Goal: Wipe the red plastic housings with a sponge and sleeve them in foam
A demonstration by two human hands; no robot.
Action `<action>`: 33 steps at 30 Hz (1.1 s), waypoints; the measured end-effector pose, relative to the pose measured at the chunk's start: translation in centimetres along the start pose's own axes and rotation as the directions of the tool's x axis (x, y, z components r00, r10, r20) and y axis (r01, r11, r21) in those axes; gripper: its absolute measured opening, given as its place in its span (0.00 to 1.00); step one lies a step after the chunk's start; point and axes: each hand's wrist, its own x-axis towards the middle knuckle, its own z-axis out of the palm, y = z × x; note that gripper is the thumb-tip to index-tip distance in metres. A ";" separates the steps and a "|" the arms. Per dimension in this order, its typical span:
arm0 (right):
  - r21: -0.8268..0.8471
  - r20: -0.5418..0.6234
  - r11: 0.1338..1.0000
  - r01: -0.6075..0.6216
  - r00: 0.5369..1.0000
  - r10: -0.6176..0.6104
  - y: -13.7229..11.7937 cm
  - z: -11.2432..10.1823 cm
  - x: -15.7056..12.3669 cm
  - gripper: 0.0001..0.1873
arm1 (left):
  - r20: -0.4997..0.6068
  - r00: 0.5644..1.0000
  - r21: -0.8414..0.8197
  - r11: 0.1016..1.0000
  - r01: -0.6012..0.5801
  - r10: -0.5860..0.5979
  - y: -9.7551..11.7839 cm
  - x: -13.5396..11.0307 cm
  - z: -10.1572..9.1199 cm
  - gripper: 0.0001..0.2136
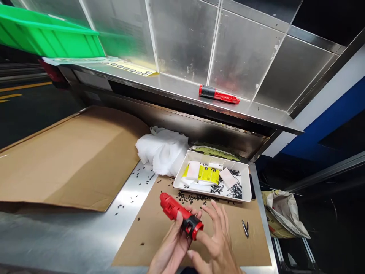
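My left hand point(173, 238) is closed around a red and black plastic tool housing point(182, 215), tilted with its ringed black-and-red end toward my right hand. My right hand point(215, 238) has its fingers spread, and the index finger reaches to the open ring end; whether the tip is inside I cannot tell. Beyond my hands stands a white tray point(212, 196) holding small black parts point(236, 191), a yellow label packet point(209, 174) and pale pink-white pads point(228, 177). More black pieces lie scattered in front of the tray.
White foam sheets point(168, 148) lie left of the tray, near a large cardboard sheet point(71, 160). A similar red and black housing point(218, 94) rests on the metal shelf point(176, 85). Small metal pliers or clippers point(245, 228) lie at right. A green bin point(57, 38) stands upper left.
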 end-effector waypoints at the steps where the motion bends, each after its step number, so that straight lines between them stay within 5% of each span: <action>1: -0.027 0.008 1.000 0.006 1.000 -0.006 0.2 -0.3 -0.1 0.26 | -0.002 1.000 0.001 1.000 0.009 -0.009 0.1 0.1 0.0 0.20; 5: 0.047 -0.131 0.999 -0.023 0.991 0.029 0.6 -0.9 -0.9 0.23 | -0.007 1.000 -0.001 1.000 -0.010 0.010 0.9 -0.5 0.7 0.14; 9: 0.253 -0.316 0.951 -0.176 0.914 0.254 0.9 -1.0 -1.9 0.04 | 0.052 0.998 -0.011 1.000 -0.021 0.022 1.7 -1.2 1.5 0.14; 13: 0.338 -0.282 0.904 -0.261 0.889 0.362 0.4 -0.9 -2.2 0.12 | 0.106 0.994 -0.040 0.999 0.001 0.003 1.6 -0.9 1.2 0.14; 20: 0.436 -0.069 0.883 -0.173 0.972 0.225 -1.3 1.0 -1.8 0.31 | 0.149 0.989 0.128 0.992 -0.021 0.002 0.7 -0.5 -0.2 0.18; 24: 0.342 -0.111 0.929 -0.143 0.975 0.191 -0.2 0.7 -2.1 0.22 | 0.140 0.967 0.420 0.872 -0.252 0.212 1.7 -0.6 1.5 0.26; 26: 0.318 -0.221 0.929 -0.188 0.938 0.266 1.9 -0.5 -3.0 0.15 | 0.163 0.909 0.547 0.732 -0.406 0.383 2.9 -0.7 3.1 0.25; 29: 0.277 -0.274 0.854 -0.441 0.815 0.510 6.9 -2.8 -5.1 0.15 | 0.200 0.851 0.652 0.582 -0.486 0.486 4.5 -1.1 5.4 0.17; 33: 0.231 -0.277 0.699 -0.677 0.643 0.714 13.8 -4.2 -8.2 0.18 | 0.204 0.923 0.680 0.631 -0.373 0.325 4.4 -1.6 5.8 0.15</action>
